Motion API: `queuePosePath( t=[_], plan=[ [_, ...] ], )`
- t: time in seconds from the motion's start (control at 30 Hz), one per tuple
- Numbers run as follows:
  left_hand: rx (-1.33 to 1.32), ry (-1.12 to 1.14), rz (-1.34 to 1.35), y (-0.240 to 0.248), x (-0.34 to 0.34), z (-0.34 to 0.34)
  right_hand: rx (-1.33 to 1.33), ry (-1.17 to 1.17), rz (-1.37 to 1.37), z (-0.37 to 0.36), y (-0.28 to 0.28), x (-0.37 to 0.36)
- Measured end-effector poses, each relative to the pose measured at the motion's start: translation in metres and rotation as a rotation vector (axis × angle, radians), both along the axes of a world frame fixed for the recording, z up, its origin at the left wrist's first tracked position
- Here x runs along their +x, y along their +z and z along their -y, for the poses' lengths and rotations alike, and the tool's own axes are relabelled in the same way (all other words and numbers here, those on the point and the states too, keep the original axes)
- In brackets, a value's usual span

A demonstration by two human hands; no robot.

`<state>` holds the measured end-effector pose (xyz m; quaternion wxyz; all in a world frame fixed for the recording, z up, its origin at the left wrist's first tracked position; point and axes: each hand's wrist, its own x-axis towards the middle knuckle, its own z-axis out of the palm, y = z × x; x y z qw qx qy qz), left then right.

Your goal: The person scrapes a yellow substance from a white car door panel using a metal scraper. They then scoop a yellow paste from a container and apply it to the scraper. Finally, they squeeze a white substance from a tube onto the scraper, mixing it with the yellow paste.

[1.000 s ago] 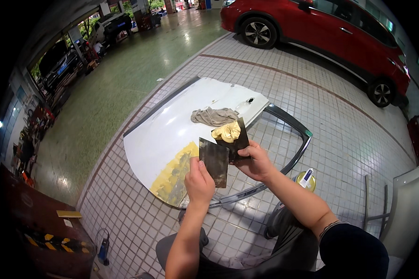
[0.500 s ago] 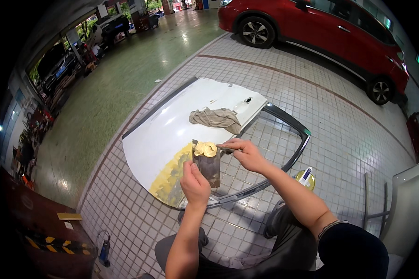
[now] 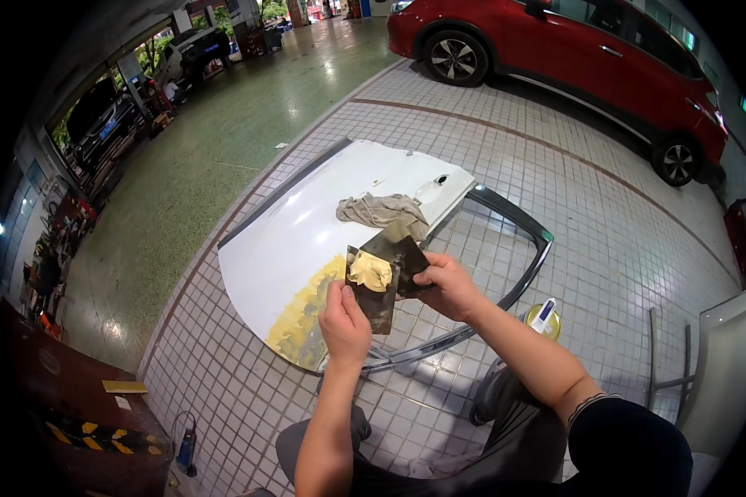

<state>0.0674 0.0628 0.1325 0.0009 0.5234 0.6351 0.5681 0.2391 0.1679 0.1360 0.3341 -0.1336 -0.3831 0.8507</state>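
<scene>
My left hand (image 3: 344,321) is closed on the edge of a dark rectangular plate (image 3: 375,308) that carries a mound of yellow putty (image 3: 370,271). In my right hand (image 3: 448,286) is a dark flat putty spreader (image 3: 402,253), pinched between thumb and fingers. Its blade slants up and left, close beside the mound, and a thin yellowish smear shows near its far edge. Beyond both hands lies a white car door (image 3: 286,224), flat, with yellow putty (image 3: 302,319) along its near left part. A crumpled grey-brown rag (image 3: 381,210) rests on the door.
A round yellowish tin (image 3: 553,325) with a white tube (image 3: 544,311) on top stands right of my right forearm. The door's black window frame (image 3: 514,217) curves over the tiled floor (image 3: 605,240). A red car (image 3: 555,50) is parked beyond. A blue tool (image 3: 186,451) lies at lower left.
The spreader has turned from edge-on to showing its broad face, and my right hand has rotated and lowered slightly. The putty mound is reshaped into one smoother lump. My left hand stays nearly still.
</scene>
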Motion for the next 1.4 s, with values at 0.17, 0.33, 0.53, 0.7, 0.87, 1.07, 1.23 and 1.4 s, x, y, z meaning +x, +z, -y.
queuePosePath(
  t=[0.17,0.33,0.53,0.7,0.87,1.07,1.23,1.4],
  plan=[
    [0.083,0.014,-0.027,0.003,0.000,-0.001,0.569,-0.009,0.289,-0.005,-0.011,-0.006],
    [0.080,0.078,0.064,0.013,-0.007,0.001,1.043,-0.405,0.806,-0.014,-0.032,-0.011],
    [0.098,0.056,0.115,0.009,-0.012,0.002,0.029,-0.122,0.179,-0.017,-0.011,-0.009],
    [-0.067,-0.035,0.047,0.001,-0.013,0.005,-0.062,-0.073,0.014,-0.005,-0.002,-0.009],
    [-0.020,-0.028,-0.048,0.001,-0.011,0.002,0.083,0.022,0.082,-0.009,-0.009,-0.008],
    [0.047,0.093,0.093,0.012,-0.010,0.008,1.251,-0.408,0.661,-0.005,-0.020,-0.014],
    [0.120,0.150,0.178,0.020,-0.013,0.010,0.137,-0.397,0.362,-0.024,-0.030,-0.016],
    [0.075,0.125,0.198,0.013,-0.017,0.015,-0.196,-0.446,0.301,-0.034,-0.023,-0.016]
  ],
)
